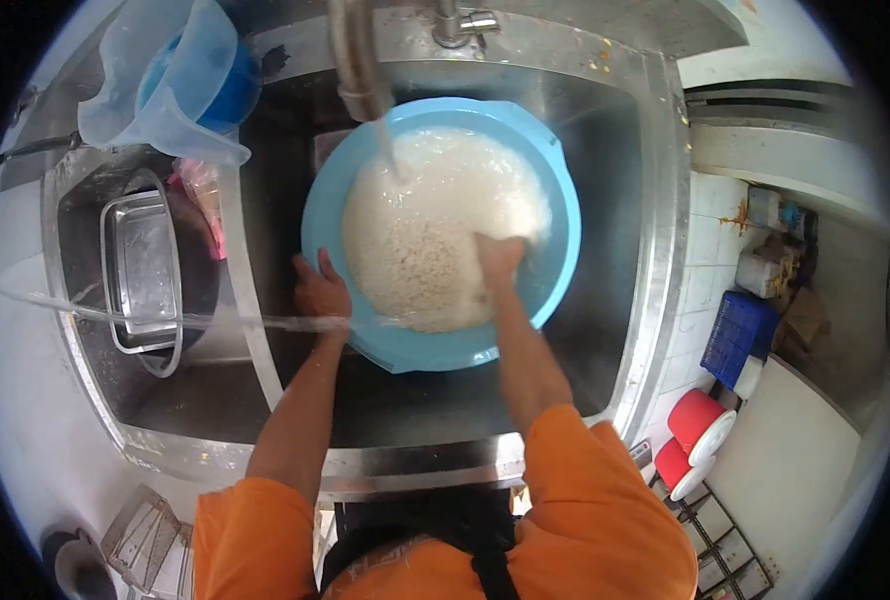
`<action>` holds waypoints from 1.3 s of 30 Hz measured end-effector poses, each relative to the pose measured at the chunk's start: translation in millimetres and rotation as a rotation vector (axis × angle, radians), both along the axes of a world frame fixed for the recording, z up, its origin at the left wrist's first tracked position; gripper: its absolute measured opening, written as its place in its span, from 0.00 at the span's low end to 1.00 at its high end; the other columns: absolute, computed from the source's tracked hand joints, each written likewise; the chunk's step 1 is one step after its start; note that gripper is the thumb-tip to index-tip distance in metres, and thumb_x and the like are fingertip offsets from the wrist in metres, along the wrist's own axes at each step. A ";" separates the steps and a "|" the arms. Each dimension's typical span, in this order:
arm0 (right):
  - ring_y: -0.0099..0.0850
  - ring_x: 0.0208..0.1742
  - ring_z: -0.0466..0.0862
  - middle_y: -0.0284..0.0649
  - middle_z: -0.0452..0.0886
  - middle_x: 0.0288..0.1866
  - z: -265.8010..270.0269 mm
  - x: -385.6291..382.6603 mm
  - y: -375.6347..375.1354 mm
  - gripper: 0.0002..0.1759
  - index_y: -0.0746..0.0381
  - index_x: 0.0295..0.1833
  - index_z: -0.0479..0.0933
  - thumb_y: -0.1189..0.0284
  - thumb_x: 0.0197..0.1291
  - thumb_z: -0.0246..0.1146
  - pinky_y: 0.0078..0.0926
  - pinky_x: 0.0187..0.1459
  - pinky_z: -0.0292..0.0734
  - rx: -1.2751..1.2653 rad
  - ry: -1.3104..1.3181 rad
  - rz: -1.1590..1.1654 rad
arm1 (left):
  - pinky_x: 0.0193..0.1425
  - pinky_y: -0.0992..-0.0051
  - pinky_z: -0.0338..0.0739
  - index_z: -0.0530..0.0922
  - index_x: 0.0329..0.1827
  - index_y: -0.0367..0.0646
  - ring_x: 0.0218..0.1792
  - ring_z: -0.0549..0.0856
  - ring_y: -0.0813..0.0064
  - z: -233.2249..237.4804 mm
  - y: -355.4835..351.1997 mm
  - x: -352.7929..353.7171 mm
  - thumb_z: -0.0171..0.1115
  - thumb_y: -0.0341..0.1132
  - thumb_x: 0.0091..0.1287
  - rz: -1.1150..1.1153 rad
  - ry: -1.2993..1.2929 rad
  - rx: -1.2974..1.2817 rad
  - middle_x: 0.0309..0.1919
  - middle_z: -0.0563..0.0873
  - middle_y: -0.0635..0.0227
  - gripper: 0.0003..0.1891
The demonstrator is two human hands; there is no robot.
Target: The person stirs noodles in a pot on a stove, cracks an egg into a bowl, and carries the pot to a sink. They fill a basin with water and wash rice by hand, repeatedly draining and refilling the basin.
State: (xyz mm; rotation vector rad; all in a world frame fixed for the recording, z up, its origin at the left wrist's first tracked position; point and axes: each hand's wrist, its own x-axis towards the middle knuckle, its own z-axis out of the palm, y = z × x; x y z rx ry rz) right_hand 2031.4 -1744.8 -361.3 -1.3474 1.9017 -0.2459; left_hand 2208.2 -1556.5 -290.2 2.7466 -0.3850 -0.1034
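Observation:
A light blue plastic basin (pixel 565 200) stands in the large sink compartment. Cloudy white water (pixel 455 165) fills it, with a heap of pale grains that look like rice (pixel 425 270) showing near the middle. My left hand (pixel 322 292) holds the basin's left rim, thumb at the edge and fingers on the outer side. Inside the basin, on the right, my right hand (pixel 500 260) is dipped into the water beside the grains. Its fingers are under the cloudy surface, so I cannot see whether they grip anything. From the faucet (pixel 365 90), water runs into the basin.
The smaller left sink compartment holds a metal tray (pixel 147 270) inside a metal bowl. Translucent plastic containers (pixel 180 80) stand at the back left corner. A clear hose (pixel 225 322) crosses both compartments. On the right are red containers (pixel 695 425) and a blue crate (pixel 740 340).

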 end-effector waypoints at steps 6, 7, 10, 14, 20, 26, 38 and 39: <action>0.44 0.48 0.82 0.52 0.84 0.46 -83.2 32.9 -53.8 0.25 0.64 0.44 0.82 0.53 0.57 0.55 0.43 0.52 0.73 0.063 -0.085 0.902 | 0.25 0.49 0.71 0.67 0.42 0.40 0.27 0.81 0.39 3.9 0.5 1.1 0.50 0.49 0.72 -0.037 0.001 0.009 0.23 0.81 0.44 0.18; 0.44 0.51 0.81 0.52 0.83 0.48 -106.6 48.5 -44.5 0.29 0.65 0.46 0.81 0.50 0.58 0.54 0.43 0.55 0.71 0.035 -0.176 0.917 | 0.25 0.49 0.71 0.67 0.42 0.40 0.27 0.81 0.39 4.5 -0.4 1.5 0.50 0.49 0.72 -0.030 -0.006 0.010 0.23 0.81 0.44 0.18; 0.47 0.57 0.78 0.53 0.81 0.52 -109.0 99.2 -9.0 0.37 0.66 0.50 0.80 0.41 0.58 0.51 0.42 0.60 0.68 0.194 -0.227 1.024 | 0.26 0.48 0.71 0.67 0.42 0.40 0.27 0.81 0.39 6.9 -0.4 1.8 0.50 0.50 0.72 -0.039 -0.001 -0.047 0.24 0.81 0.44 0.18; 0.52 0.58 0.76 0.58 0.79 0.53 -34.1 111.7 22.7 0.39 0.70 0.51 0.78 0.41 0.58 0.52 0.45 0.62 0.66 0.512 -0.115 1.268 | 0.29 0.47 0.71 0.68 0.43 0.40 0.29 0.81 0.39 7.4 -2.7 -2.0 0.51 0.50 0.71 0.005 -0.015 0.032 0.24 0.81 0.44 0.19; 0.45 0.69 0.66 0.48 0.73 0.62 51.8 17.6 28.6 0.33 0.56 0.61 0.75 0.51 0.51 0.64 0.44 0.70 0.57 0.059 -0.106 1.524 | 0.29 0.47 0.71 0.68 0.43 0.40 0.28 0.81 0.39 -0.1 0.3 -1.2 0.52 0.50 0.71 0.016 0.001 0.047 0.24 0.81 0.46 0.19; 0.47 0.66 0.70 0.50 0.72 0.64 28.7 50.9 -103.5 0.38 0.65 0.64 0.70 0.56 0.51 0.69 0.41 0.68 0.62 -0.415 0.022 1.188 | 0.28 0.48 0.71 0.68 0.43 0.40 0.27 0.81 0.40 7.6 -0.4 -3.4 0.51 0.49 0.71 0.022 0.035 0.040 0.23 0.81 0.46 0.18; 0.46 0.69 0.66 0.49 0.68 0.68 -121.1 133.6 38.7 0.37 0.64 0.66 0.68 0.56 0.53 0.65 0.45 0.71 0.55 0.296 -0.007 1.495 | 0.29 0.48 0.73 0.69 0.47 0.39 0.28 0.81 0.40 4.1 1.5 0.5 0.53 0.47 0.71 0.005 0.017 -0.001 0.23 0.82 0.45 0.18; 0.46 0.70 0.65 0.49 0.67 0.68 -115.7 126.5 48.6 0.37 0.63 0.66 0.67 0.56 0.53 0.65 0.45 0.71 0.54 0.304 -0.009 1.534 | 0.29 0.48 0.73 0.69 0.46 0.39 0.28 0.81 0.40 3.8 2.0 1.4 0.53 0.47 0.71 0.005 0.070 0.023 0.23 0.81 0.45 0.18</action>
